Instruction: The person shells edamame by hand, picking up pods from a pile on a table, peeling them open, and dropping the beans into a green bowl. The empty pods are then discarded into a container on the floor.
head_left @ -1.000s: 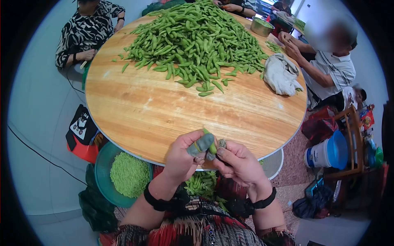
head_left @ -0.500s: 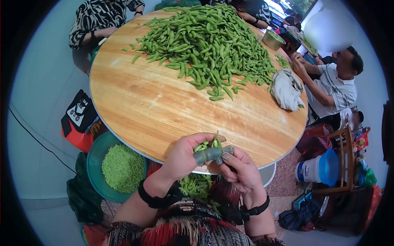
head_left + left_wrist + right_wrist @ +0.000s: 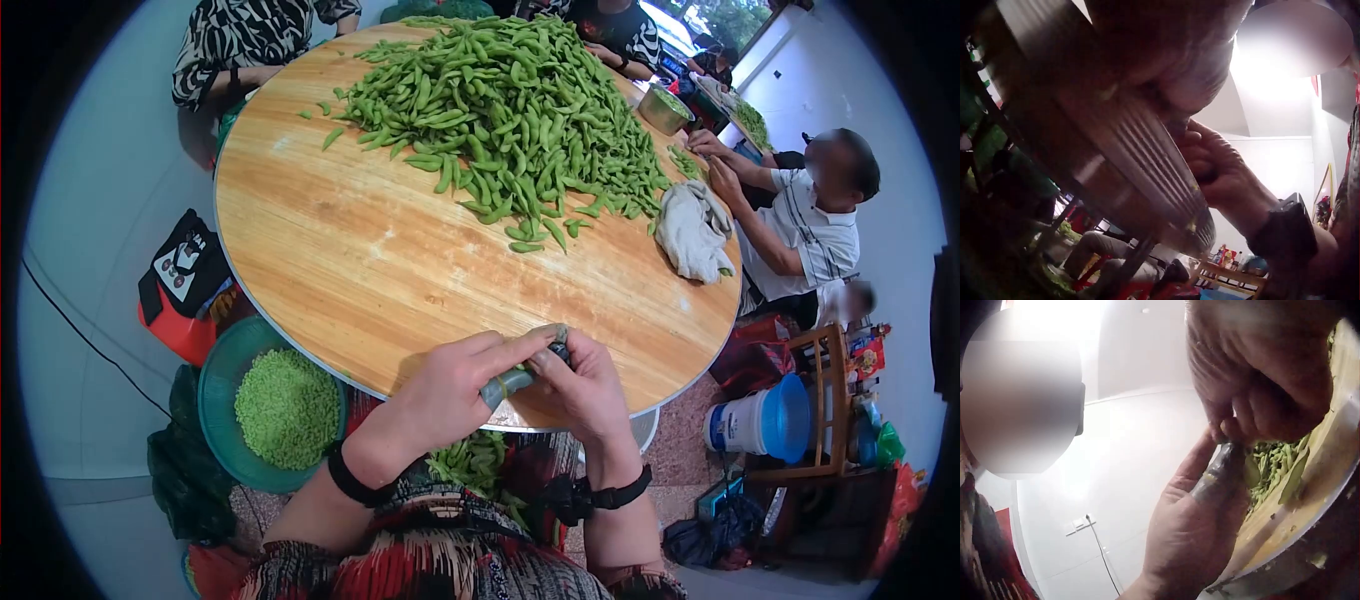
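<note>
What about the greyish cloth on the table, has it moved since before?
No. The cloth lies in the same spot on the round table, just beside the pod heap; only the head camera's view has shifted.

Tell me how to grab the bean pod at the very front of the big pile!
Probably pinch that bean pod across its middle, coming down from above on the side facing away from the pile. It's long, slim and lying flat, and the pile crowds it from behind.
</note>
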